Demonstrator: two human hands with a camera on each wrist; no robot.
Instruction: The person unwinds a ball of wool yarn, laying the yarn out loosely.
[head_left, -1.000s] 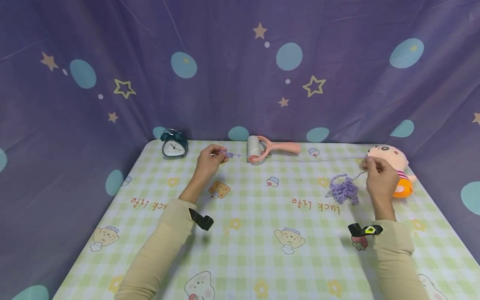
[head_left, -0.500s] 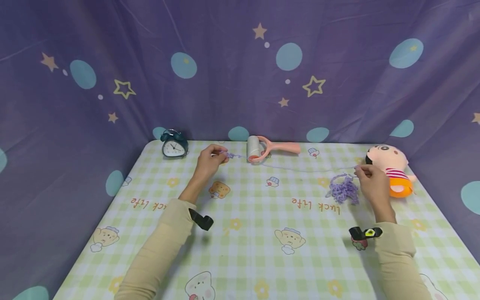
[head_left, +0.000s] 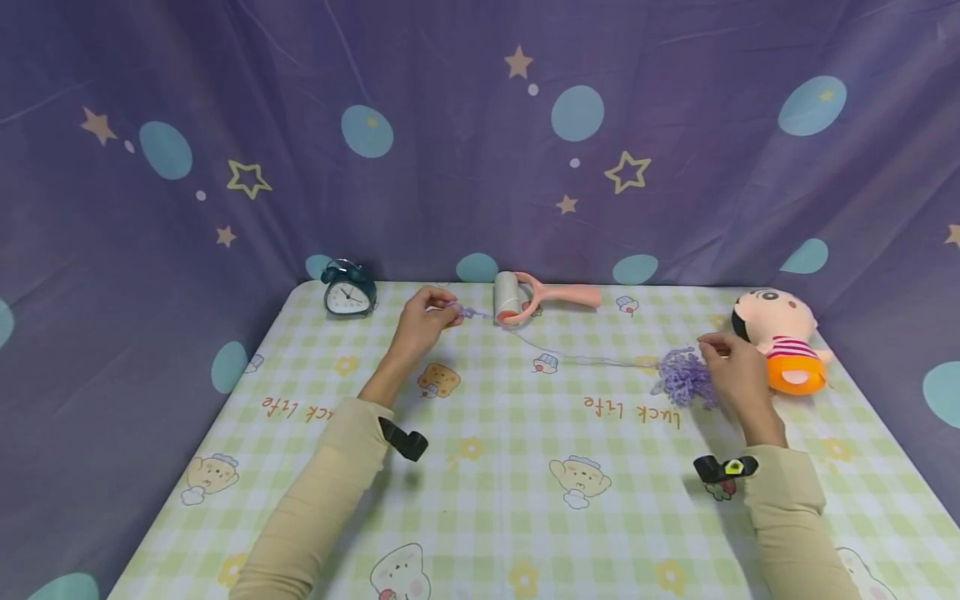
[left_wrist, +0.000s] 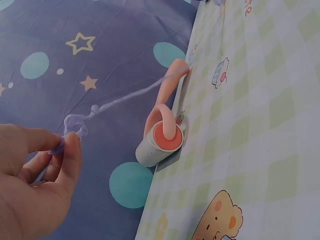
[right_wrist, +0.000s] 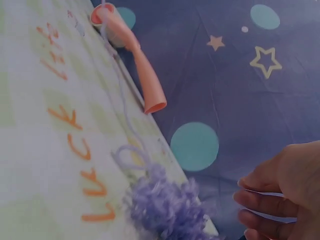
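Observation:
My left hand (head_left: pixel 426 321) pinches a small knotted bit of purple yarn (left_wrist: pixel 75 122) between thumb and fingers, above the far side of the table. From there a single strand sags down past a lint roller (head_left: pixel 551 294) and runs right to a purple yarn tangle (head_left: pixel 684 377) lying on the cloth. Beside that tangle, on its right, my right hand (head_left: pixel 737 371) hovers with loosely bent fingers. The right wrist view shows nothing between its fingers (right_wrist: pixel 265 202), and the strand passes clear of them.
A dark green alarm clock (head_left: pixel 349 290) stands at the back left corner. Behind my right hand lies a plush doll (head_left: pixel 787 342) in orange shorts. A checked cloth (head_left: pixel 502 500) covers the table, and a purple starry curtain (head_left: pixel 450 208) hangs behind it.
My right hand has moved left and let go of the yarn. The strand, earlier stretched nearly straight between both hands, now droops to the tangle. My left hand has barely moved.

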